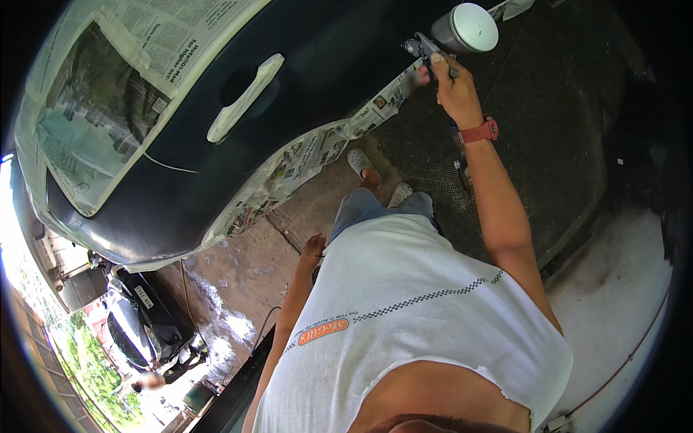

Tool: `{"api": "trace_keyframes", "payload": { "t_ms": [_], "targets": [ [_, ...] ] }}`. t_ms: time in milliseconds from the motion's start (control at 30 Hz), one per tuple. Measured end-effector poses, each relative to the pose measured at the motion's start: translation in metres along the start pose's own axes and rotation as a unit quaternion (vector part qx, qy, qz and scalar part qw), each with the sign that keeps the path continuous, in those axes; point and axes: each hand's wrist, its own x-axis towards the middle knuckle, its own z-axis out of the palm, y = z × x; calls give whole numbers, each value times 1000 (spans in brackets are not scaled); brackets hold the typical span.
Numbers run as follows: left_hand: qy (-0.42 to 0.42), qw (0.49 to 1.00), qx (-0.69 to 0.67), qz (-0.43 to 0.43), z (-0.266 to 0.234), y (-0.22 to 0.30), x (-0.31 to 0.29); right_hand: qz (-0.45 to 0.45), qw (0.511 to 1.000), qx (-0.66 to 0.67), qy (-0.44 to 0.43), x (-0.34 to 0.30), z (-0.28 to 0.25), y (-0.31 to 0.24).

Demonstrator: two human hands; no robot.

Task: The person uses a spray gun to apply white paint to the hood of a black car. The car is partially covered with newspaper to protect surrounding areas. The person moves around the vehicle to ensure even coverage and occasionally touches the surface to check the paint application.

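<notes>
At the upper right, my right hand point(456, 90) is closed round the grip of a metal spray gun point(424, 50). The gun's cup with a round white lid point(476, 27) tips to the right. Its nozzle end faces the dark car door panel point(317, 58), a short gap away. Low at my left hip hangs my left hand point(313, 245), fingers curled; anything inside them is hidden. On the panel, the door handle point(245, 101) is wrapped in pale masking tape. Taped newspaper point(289, 169) runs along the panel's lower edge, and more masking paper point(108, 101) covers the window.
A dark mat or board point(534, 151) lies to the right, beside a pale floor area point(613, 289). My feet in light clogs point(361, 164) stand near the car. A parked motorcycle point(141, 317) and a thin hose point(186, 289) are at the lower left.
</notes>
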Motion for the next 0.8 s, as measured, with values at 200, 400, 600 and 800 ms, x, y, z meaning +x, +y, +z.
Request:
{"api": "trace_keyframes", "payload": {
  "t_ms": [200, 400, 600, 800],
  "targets": [
    [27, 998, -56, -9, 10, 3, -2, -46, 998, 33, -24, -12, 15, -3],
    [-1, 1000, 25, -12, -1, 21, 6, -71, 989, 51, -123, -42, 58, -11],
    [1, 1000, 16, 3, -1, 44, -5, -62, 980, 76, -175, -37, 63, -21],
    [6, 1000, 20, 8, 8, 28, -3, -1, 989, 94, -111, -3, 35, -29]
  ]
}}
